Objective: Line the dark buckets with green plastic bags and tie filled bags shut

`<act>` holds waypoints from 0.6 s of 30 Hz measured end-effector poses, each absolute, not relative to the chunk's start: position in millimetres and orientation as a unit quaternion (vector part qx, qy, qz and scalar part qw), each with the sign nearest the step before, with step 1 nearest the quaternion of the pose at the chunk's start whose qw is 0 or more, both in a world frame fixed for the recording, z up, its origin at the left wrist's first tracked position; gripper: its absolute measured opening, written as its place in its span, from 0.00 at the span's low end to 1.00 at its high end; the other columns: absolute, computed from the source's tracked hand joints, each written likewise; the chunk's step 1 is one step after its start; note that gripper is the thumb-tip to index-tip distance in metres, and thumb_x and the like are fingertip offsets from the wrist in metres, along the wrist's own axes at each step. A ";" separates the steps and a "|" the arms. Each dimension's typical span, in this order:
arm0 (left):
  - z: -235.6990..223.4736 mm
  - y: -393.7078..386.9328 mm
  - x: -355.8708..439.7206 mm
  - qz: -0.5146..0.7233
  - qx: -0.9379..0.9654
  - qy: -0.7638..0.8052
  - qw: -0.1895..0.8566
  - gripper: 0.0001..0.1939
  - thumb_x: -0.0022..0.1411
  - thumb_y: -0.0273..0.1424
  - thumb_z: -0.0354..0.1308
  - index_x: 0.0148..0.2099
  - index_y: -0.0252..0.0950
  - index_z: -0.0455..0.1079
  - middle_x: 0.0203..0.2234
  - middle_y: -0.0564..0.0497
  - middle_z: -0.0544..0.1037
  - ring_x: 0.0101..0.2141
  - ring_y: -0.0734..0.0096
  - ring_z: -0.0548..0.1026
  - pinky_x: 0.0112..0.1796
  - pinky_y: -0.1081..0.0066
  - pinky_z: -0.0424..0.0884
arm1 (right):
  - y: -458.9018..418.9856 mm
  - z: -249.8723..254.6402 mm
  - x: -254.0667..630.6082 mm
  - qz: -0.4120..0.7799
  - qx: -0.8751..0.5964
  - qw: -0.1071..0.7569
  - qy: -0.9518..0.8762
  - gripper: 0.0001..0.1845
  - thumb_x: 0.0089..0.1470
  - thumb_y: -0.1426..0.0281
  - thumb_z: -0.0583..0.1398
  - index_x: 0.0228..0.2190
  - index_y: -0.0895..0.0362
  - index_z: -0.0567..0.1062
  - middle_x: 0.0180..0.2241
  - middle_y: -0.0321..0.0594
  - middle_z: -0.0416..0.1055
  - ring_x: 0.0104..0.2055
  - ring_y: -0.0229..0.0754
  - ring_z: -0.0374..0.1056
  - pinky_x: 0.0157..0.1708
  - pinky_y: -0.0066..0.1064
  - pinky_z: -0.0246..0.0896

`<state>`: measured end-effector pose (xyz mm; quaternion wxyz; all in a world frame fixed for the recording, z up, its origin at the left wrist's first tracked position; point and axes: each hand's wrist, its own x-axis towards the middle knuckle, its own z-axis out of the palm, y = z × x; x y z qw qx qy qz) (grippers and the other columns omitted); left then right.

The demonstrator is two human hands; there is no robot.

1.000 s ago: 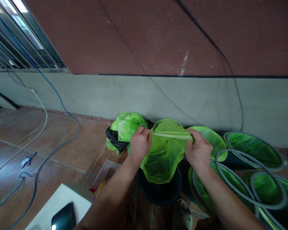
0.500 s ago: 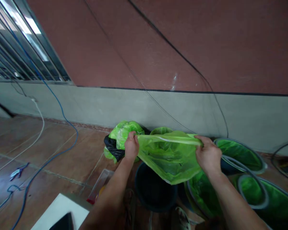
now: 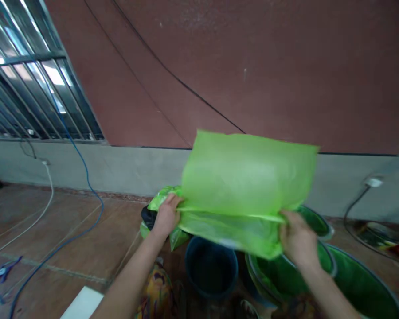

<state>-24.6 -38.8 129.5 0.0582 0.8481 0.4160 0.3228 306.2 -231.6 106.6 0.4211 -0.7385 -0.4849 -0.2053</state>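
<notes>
A thin, see-through green bag [image 3: 249,173] is stretched between my two hands, its upper part standing up against the wall and its lower part hanging in folds. My left hand [image 3: 168,215] pinches its left edge along a crosswise fold. The right edge is gripped by my right hand [image 3: 299,237], which is slightly blurred. Beneath the bag stands a dark blue bucket [image 3: 211,285]. Behind my left hand lies a crumpled green bundle [image 3: 164,195] with black plastic [image 3: 148,217] beside it.
Several round green-lined containers [image 3: 362,274] with rims stand at the right. A blue cable [image 3: 66,239] and a white cable [image 3: 36,212] cross the tiled floor at left, near blue-handled pliers [image 3: 3,271]. A white box [image 3: 83,303] sits at the bottom. A barred window [image 3: 36,75] is upper left.
The green bag has swung upward and now spreads above my hands instead of sagging below them. My left hand has moved left and down, and my right hand lower. The camera view has shifted.
</notes>
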 end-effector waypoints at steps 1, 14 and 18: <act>104.0 -44.4 -29.9 0.270 0.843 0.458 0.086 0.23 0.46 0.12 0.49 0.41 0.37 0.74 0.38 0.47 0.77 0.41 0.66 0.77 0.45 0.68 0.73 | -239.2 68.5 299.9 -0.094 -0.758 0.375 -0.525 0.21 0.41 0.77 0.52 0.34 0.53 0.80 0.27 0.44 0.78 0.31 0.52 0.76 0.34 0.43 0.71; 10.9 -138.7 -53.9 0.312 0.693 0.525 0.384 0.19 0.53 0.21 0.53 0.47 0.38 0.74 0.44 0.47 0.81 0.47 0.62 0.78 0.53 0.60 0.70 | -283.8 -22.8 243.7 0.197 -0.767 0.430 -0.434 0.25 0.45 0.72 0.52 0.42 0.53 0.80 0.40 0.41 0.81 0.45 0.50 0.77 0.49 0.42 0.71; 0.7 -184.0 -24.9 0.371 0.532 0.435 0.625 0.22 0.57 0.41 0.60 0.52 0.39 0.74 0.48 0.46 0.81 0.51 0.58 0.76 0.56 0.58 0.69 | -260.9 -13.5 180.7 0.282 -0.687 0.488 -0.460 0.25 0.46 0.72 0.52 0.43 0.54 0.80 0.44 0.41 0.80 0.48 0.47 0.76 0.53 0.42 0.68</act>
